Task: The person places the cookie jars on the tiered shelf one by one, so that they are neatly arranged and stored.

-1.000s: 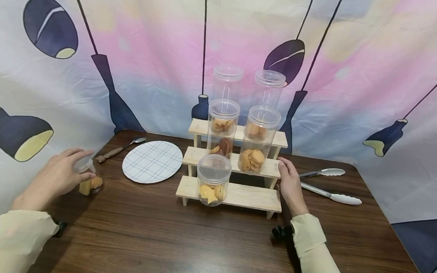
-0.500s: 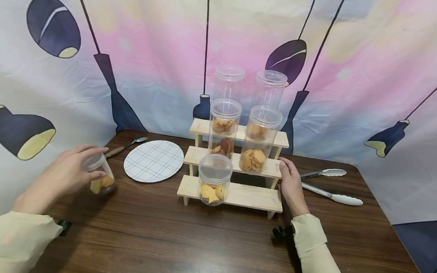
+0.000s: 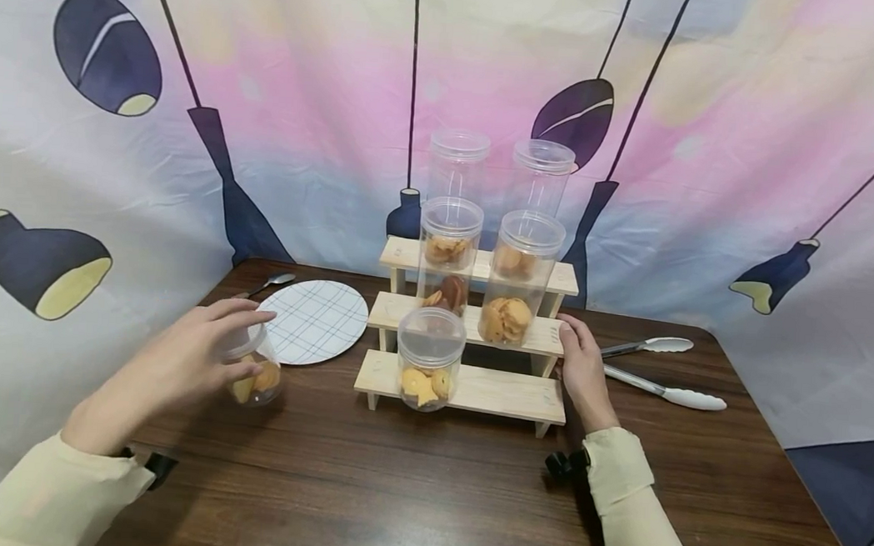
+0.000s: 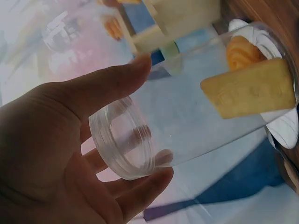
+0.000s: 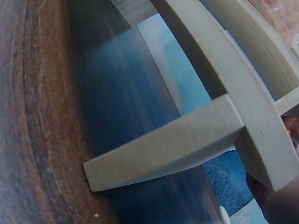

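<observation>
My left hand [image 3: 176, 366] grips a clear lidded jar [image 4: 187, 116] around its lid end, thumb on one side and fingers on the other. Inside the jar lie a flat yellow biscuit [image 4: 252, 88] and an orange swirled cookie [image 4: 243, 52]. In the head view this jar stands upright, low over the table, left of a three-tier wooden stand [image 3: 505, 394]. At the right end of the stand's middle shelf, my right hand [image 3: 584, 370] holds the edge. Only part of that hand shows in the right wrist view, beside the shelf boards.
A short jar of yellow cookies [image 3: 428, 360] stands on the bottom shelf; taller cookie jars [image 3: 520, 286] fill the upper shelves. Behind my left hand are a checked white plate [image 3: 314, 324] and a spoon [image 3: 279, 280]. White-tipped tongs [image 3: 692, 399] lie at the right.
My left hand has carried the jar from the table's left edge rightward, to in front of the plate. The right hand stays at the stand, which has not moved.
</observation>
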A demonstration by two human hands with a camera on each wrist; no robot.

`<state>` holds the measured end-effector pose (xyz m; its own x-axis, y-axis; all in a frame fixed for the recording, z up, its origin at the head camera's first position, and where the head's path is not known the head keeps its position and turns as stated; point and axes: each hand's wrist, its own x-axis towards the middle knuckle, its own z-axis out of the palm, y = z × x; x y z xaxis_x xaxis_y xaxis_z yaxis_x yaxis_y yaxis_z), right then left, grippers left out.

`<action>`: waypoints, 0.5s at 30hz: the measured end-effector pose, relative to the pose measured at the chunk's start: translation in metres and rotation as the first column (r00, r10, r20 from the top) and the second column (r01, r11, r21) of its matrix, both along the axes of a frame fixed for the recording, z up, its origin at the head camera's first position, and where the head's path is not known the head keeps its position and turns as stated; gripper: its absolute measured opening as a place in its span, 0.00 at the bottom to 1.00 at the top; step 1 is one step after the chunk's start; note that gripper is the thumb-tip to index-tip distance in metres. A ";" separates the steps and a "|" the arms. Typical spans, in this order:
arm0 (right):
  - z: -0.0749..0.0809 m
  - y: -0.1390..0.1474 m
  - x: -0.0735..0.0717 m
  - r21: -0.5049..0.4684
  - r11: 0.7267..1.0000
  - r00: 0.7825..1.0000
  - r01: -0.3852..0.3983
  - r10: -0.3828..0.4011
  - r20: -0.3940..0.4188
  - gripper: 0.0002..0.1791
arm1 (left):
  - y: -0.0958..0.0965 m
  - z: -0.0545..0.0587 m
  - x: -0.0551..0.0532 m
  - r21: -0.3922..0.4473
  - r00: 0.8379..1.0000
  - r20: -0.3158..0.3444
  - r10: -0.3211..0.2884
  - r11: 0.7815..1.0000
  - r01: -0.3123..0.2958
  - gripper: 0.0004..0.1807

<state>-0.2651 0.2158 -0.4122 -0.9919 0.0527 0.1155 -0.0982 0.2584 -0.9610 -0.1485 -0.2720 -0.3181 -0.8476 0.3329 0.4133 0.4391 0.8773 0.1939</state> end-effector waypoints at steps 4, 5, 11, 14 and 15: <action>-0.001 0.000 0.000 0.006 1.000 1.000 0.009 -0.009 -0.002 0.29 | 0.018 0.004 0.007 -0.023 0.999 0.001 -0.038 0.999 0.038 0.35; -0.001 0.000 0.000 0.005 1.000 1.000 0.011 -0.011 -0.001 0.29 | 0.023 0.006 0.009 -0.032 0.999 0.015 -0.037 0.999 0.038 0.35; 0.000 0.001 0.000 -0.008 1.000 1.000 0.000 0.000 0.004 0.29 | 0.051 0.011 0.020 -0.058 0.997 0.060 -0.052 0.997 0.056 0.35; 0.001 0.001 0.000 0.000 1.000 1.000 -0.002 0.002 0.001 0.29 | 0.065 0.013 0.022 -0.056 0.995 0.052 -0.089 0.994 0.092 0.35; 0.001 0.001 0.000 -0.001 1.000 1.000 0.003 -0.003 0.002 0.29 | 0.070 0.014 0.022 -0.057 0.994 0.050 -0.102 0.993 0.105 0.34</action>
<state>-0.2650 0.2169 -0.4108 -0.9920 0.0558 0.1137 -0.0957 0.2578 -0.9615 -0.1260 -0.2023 -0.3045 -0.8253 0.4425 0.3508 0.5197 0.8382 0.1654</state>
